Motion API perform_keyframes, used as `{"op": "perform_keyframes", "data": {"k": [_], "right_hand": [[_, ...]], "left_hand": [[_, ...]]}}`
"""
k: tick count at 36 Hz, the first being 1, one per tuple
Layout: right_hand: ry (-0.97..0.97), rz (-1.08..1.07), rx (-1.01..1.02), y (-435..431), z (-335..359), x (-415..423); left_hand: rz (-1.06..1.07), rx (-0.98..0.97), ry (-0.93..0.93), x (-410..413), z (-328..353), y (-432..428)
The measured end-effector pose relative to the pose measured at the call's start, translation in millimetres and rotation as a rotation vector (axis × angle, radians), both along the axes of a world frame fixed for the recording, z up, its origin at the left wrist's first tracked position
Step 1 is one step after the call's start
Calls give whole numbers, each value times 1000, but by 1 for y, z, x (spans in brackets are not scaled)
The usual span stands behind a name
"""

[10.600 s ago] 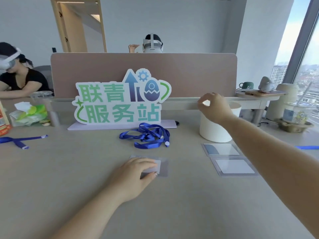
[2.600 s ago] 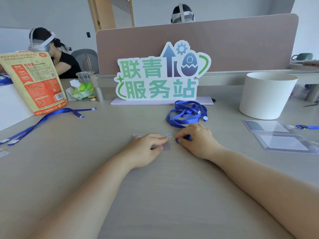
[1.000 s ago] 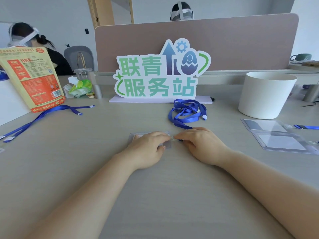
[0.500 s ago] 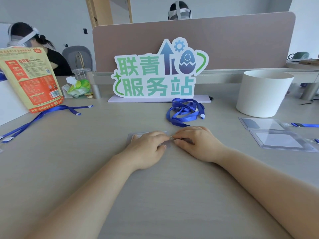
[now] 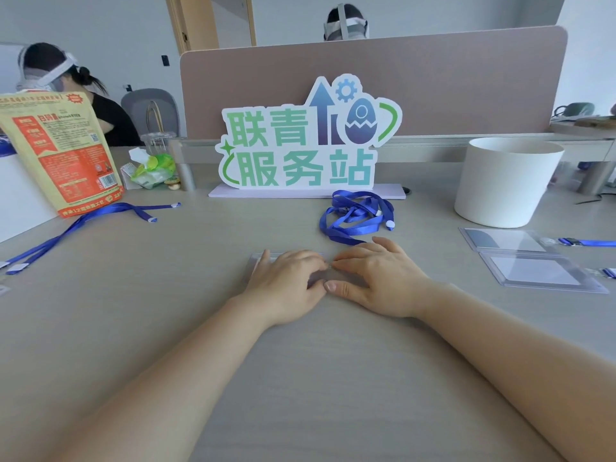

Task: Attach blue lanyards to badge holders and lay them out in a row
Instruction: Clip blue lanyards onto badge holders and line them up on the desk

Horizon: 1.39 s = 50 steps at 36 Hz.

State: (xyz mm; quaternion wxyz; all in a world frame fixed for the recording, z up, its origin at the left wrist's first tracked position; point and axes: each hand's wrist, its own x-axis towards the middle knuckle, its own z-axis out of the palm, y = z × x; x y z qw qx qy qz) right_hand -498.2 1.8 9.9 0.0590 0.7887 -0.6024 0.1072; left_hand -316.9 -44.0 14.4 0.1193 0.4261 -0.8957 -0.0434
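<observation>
- Clear badge holder (image 5: 257, 261): flat, mostly hidden under the left hand (image 5: 286, 285).
- Coiled blue lanyard (image 5: 356, 213): at its 1 o'clock, one strand running beneath the right hand (image 5: 380, 278).
- Two more holders (image 5: 533, 271): flat, overlapping, at 3 o'clock.
- Loose lanyard (image 5: 83, 223): stretched out at 9 o'clock.

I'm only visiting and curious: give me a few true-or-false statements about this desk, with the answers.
1. The left hand rests on a badge holder. True.
2. The lanyard bundle lies inside the white tub. False: it lies on the desk, in front of the sign.
3. Two more holders lie on the desk to the right of the right hand. True.
4. The orange bag lies flat. False: it stands upright at the far left.
</observation>
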Motion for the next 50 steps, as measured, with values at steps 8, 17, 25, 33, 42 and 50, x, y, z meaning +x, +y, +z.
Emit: {"op": "perform_keyframes", "data": {"k": [8,17,25,33,42,50], "right_hand": [[-105,-38,-20,3,-4,1],[-269,-69,-139,-7,-8,-5],[-318,-55,-199,-10,-10,1],[-267,-78,-182,-4,-2,-2],[-271,-107,-62,10,11,-9],[-284,-156,-35,38,15,-34]], "left_hand": [[-2,-71,115,-1,-6,0],[119,-29,349,23,-11,-10],[-102,3,-15,1,-11,5],[-44,166,-171,2,-8,7],[0,118,-246,29,1,0],[20,-15,-249,48,1,3]]}}
